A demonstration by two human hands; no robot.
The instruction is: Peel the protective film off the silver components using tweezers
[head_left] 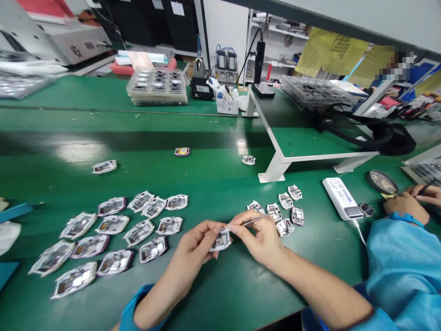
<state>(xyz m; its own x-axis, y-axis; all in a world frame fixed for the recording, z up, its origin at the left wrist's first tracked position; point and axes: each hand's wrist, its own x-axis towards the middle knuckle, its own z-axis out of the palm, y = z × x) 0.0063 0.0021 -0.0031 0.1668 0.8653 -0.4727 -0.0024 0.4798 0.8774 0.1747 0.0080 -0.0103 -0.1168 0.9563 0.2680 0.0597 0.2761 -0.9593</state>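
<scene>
My left hand is closed around a small white-framed electronic module, held just above the green table. My right hand pinches metal tweezers, whose tip touches the module's top edge. Several similar modules lie in rows to the left of my hands. A smaller group of modules lies just right of my hands.
A white bench riser stands at the right with a black cable and trays on it. A white power bank lies near a co-worker's blue sleeve and hands. Stacked clear trays sit at the back. Loose modules lie mid-table.
</scene>
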